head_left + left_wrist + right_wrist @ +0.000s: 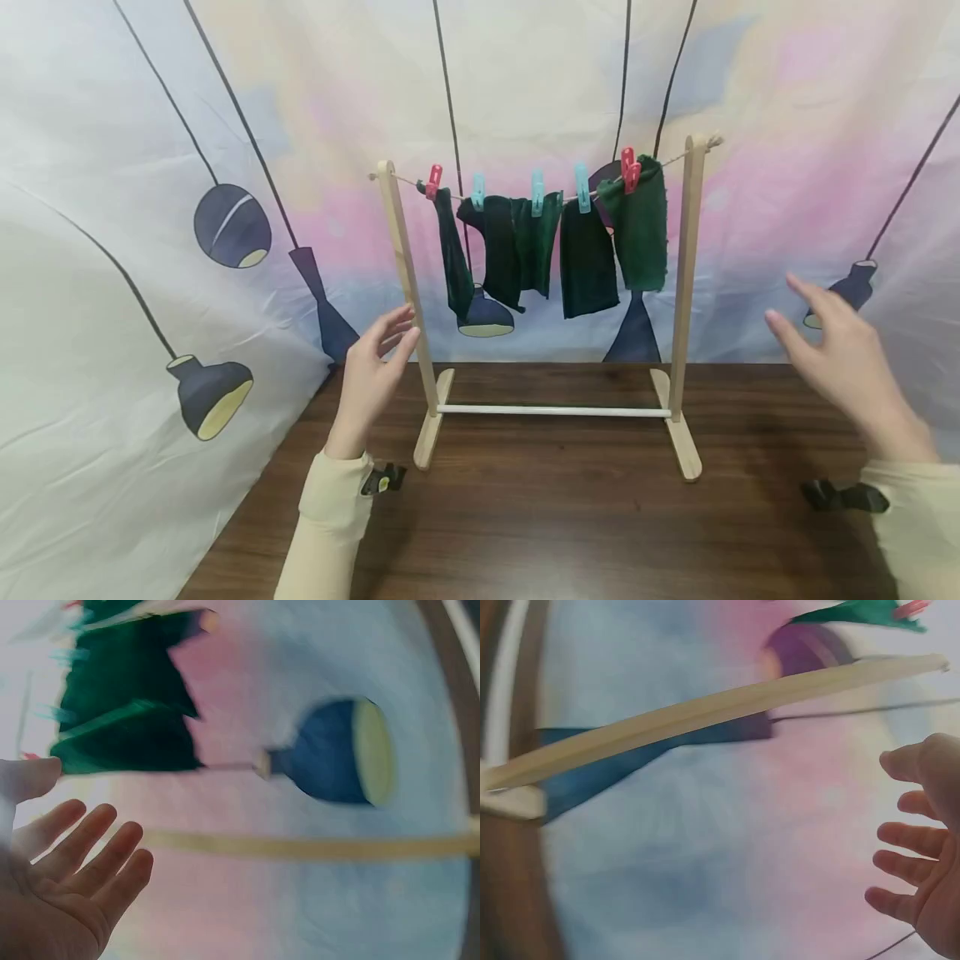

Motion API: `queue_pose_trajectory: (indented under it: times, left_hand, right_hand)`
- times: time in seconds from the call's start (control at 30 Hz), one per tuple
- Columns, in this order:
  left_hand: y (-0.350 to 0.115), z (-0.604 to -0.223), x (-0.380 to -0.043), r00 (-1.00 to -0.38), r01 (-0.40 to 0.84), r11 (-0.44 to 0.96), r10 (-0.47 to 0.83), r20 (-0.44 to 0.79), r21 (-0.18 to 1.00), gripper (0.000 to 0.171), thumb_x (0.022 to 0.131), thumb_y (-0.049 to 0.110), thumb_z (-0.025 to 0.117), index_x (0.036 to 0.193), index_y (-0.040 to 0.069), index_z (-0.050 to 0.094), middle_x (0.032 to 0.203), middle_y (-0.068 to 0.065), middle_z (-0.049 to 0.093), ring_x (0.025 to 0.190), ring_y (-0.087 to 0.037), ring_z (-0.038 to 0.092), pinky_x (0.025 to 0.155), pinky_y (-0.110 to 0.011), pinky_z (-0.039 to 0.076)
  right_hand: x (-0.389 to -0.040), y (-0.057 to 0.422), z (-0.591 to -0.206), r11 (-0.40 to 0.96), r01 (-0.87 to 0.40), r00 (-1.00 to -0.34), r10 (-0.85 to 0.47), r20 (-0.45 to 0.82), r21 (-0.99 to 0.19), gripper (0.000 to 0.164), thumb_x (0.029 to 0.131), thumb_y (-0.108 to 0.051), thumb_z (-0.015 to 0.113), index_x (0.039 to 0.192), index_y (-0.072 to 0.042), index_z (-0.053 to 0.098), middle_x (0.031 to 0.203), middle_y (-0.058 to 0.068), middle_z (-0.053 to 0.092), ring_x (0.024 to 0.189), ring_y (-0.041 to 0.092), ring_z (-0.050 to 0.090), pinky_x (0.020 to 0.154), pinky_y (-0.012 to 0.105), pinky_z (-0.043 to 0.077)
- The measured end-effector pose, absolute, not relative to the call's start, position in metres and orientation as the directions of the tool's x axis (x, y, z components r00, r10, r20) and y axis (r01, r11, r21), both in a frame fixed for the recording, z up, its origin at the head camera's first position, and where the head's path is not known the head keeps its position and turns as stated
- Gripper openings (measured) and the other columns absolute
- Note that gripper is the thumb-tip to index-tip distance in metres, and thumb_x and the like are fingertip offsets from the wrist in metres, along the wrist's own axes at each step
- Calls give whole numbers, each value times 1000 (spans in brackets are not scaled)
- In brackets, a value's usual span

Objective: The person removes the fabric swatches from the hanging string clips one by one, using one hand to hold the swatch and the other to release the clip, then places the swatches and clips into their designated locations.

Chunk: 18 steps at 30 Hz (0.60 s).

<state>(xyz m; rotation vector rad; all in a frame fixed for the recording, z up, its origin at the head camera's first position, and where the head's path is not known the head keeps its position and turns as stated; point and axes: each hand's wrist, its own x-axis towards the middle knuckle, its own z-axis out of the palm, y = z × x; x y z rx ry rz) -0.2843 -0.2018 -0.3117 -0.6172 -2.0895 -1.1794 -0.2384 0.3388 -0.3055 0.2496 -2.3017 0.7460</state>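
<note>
A small wooden drying rack (684,275) stands on the table, with a string (677,158) tied between its two posts. Several dark green cloth pieces (589,262) hang from it, held by red clothespins (433,182) and light blue clothespins (582,188). My left hand (372,367) is beside the left post, fingers relaxed and nothing in them. Off to the right of the right post, my right hand (843,358) hovers with fingers spread and holds nothing. In the right wrist view, the right hand's fingers (911,838) are extended and apart from the post.
A white rod (555,411) joins the rack's two wooden feet (681,450) low over the brown table (525,517). Behind hangs a pastel cloth backdrop (525,75) printed with lamps, which also covers the left side.
</note>
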Motion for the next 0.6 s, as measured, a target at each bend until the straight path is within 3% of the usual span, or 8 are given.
queue_pose_trajectory:
  times: [0.03, 0.13, 0.2, 0.27, 0.33, 0.43, 0.53, 0.6]
  left_hand:
    - [-198, -304, -284, -678, 677, 458, 85, 730, 576, 39, 101, 20, 64, 139, 8, 60, 132, -9, 65, 120, -25, 62, 102, -44, 49]
    - [-186, -284, -283, -680, 696, 403, 102, 727, 594, 39, 101, 20, 65, 138, 13, 61, 129, -6, 67, 118, -22, 63, 100, -44, 50]
    - [-179, -271, -282, -676, 705, 386, 111, 729, 595, 39, 100, 21, 66, 138, 14, 61, 128, -5, 67, 117, -20, 64, 100, -44, 51]
    - [-172, -259, -281, -670, 715, 373, 126, 732, 591, 40, 99, 21, 67, 138, 14, 61, 128, -4, 67, 117, -18, 64, 100, -44, 51]
    - [-165, -250, -280, -662, 728, 357, 143, 736, 585, 41, 98, 21, 68, 137, 12, 61, 127, -4, 68, 116, -17, 65, 99, -44, 51]
    - [-153, -240, -280, -652, 746, 327, 182, 736, 580, 40, 98, 19, 69, 136, 11, 62, 126, -5, 68, 113, -17, 65, 98, -43, 52]
    - [-136, -235, -281, -646, 758, 303, 233, 726, 577, 38, 98, 19, 69, 134, 10, 63, 125, -4, 69, 112, -15, 66, 96, -40, 54]
    - [-123, -234, -284, -645, 762, 290, 270, 715, 578, 38, 98, 20, 69, 133, 9, 64, 124, -4, 69, 111, -14, 66, 95, -38, 54]
  right_hand:
    - [-237, 337, -293, 818, -371, -728, 38, 684, -440, 57, 102, -22, 58, 154, -5, 40, 146, 35, 42, 130, 60, 38, 106, 72, 25]
    - [-233, 330, -258, 825, -375, -701, 46, 711, -423, 56, 102, -24, 59, 153, -11, 43, 149, 27, 45, 125, 59, 45, 108, 38, 40]
    - [-230, 325, -237, 826, -397, -667, 40, 744, -401, 54, 101, -24, 60, 152, -15, 46, 150, 19, 49, 121, 57, 51, 97, 15, 40]
    - [-228, 320, -218, 825, -426, -627, 27, 779, -371, 53, 101, -25, 62, 151, -19, 48, 150, 10, 51, 125, 42, 56, 88, 0, 30]
    - [-228, 315, -203, 816, -462, -584, 15, 811, -348, 52, 100, -23, 64, 149, -22, 51, 148, 6, 54, 127, 19, 58, 90, 0, 32]
    - [-229, 308, -186, 811, -489, -555, -6, 832, -320, 50, 99, -23, 66, 147, -24, 54, 143, 6, 58, 113, -19, 50, 84, -1, 37]
    - [-232, 300, -176, 794, -506, -580, -24, 814, -336, 49, 99, -24, 65, 147, -24, 54, 142, 9, 59, 99, -28, 44, 83, 0, 38]
    - [-236, 294, -170, 779, -521, -602, -47, 797, -348, 49, 100, -24, 65, 148, -24, 53, 142, 11, 58, 100, -26, 46, 88, 2, 39]
